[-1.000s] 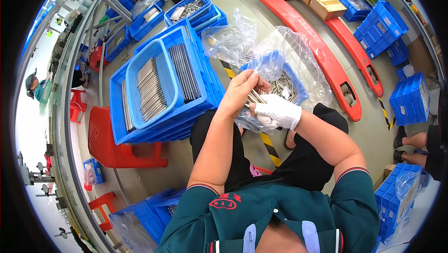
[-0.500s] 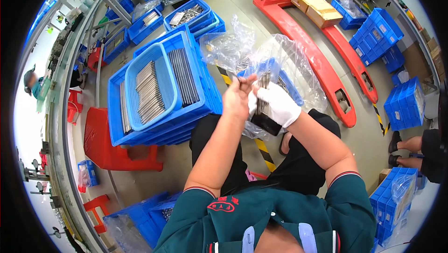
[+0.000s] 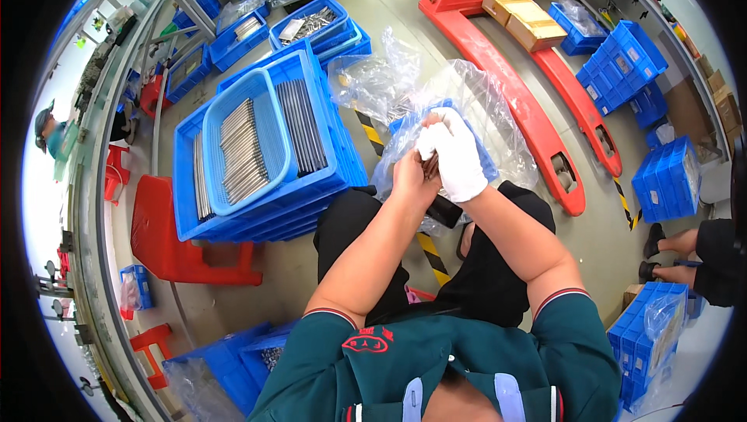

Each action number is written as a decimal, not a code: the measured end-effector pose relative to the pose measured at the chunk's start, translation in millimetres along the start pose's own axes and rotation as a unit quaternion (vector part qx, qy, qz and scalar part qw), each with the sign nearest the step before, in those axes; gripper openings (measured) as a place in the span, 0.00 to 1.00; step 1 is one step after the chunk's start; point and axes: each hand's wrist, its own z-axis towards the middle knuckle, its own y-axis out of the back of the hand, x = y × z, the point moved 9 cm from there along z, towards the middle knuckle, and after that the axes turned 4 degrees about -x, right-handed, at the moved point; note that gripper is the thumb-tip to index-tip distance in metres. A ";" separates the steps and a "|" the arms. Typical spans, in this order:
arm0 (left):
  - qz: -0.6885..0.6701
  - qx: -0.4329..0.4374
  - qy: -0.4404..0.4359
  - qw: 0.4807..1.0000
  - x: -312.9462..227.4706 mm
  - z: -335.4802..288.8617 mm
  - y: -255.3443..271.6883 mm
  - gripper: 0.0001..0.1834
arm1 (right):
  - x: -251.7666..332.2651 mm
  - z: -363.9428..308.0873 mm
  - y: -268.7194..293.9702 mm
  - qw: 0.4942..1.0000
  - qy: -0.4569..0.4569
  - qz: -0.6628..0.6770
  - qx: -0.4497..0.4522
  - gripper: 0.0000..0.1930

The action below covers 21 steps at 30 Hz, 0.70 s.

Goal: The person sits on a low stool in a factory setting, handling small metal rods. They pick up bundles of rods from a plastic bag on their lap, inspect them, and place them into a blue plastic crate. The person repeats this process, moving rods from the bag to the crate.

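My left hand (image 3: 411,177) is bare and my right hand (image 3: 461,156) wears a white glove. Close together in front of me, both are closed around a small bundle of thin metal rods (image 3: 429,166), mostly hidden by the fingers. Below the glove, a black block-like thing (image 3: 445,210) shows in part. Beyond the hands, clear plastic (image 3: 498,122) drapes over a blue bin (image 3: 488,162). To the left, a light-blue basket (image 3: 289,138) with a row of silvery rods (image 3: 246,150) rests on stacked blue crates (image 3: 342,146), beside darker rods (image 3: 302,126).
A red pallet jack (image 3: 498,72) carrying cardboard boxes (image 3: 533,25) stands at the far right. Left of me is a red stool (image 3: 156,227). More blue crates (image 3: 665,181) stand along the right, near another person's legs (image 3: 677,245). Another person (image 3: 53,133) is at the far left.
My left hand has come down and in against the rods. My gloved hand has turned and shifted up over them, and the bundle is now more covered.
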 end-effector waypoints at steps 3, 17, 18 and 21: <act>0.068 -0.033 0.000 0.997 1.3 -0.1 13.6 0.16 | -10.0 3.8 5.3 1.000 -0.010 0.008 -0.011 0.06; 0.709 -0.112 -0.463 0.520 -106.5 -62.0 -49.6 0.15 | -53.2 -22.1 18.4 0.955 -0.258 -0.093 0.111 0.18; 0.742 -0.100 -0.426 0.509 -105.5 -61.6 -49.7 0.16 | -52.0 -28.5 14.7 0.935 -0.291 -0.120 0.162 0.18; 0.729 -0.049 -0.393 0.558 -103.5 -63.1 -48.2 0.16 | -51.0 -44.9 4.3 0.889 -0.349 -0.087 0.282 0.23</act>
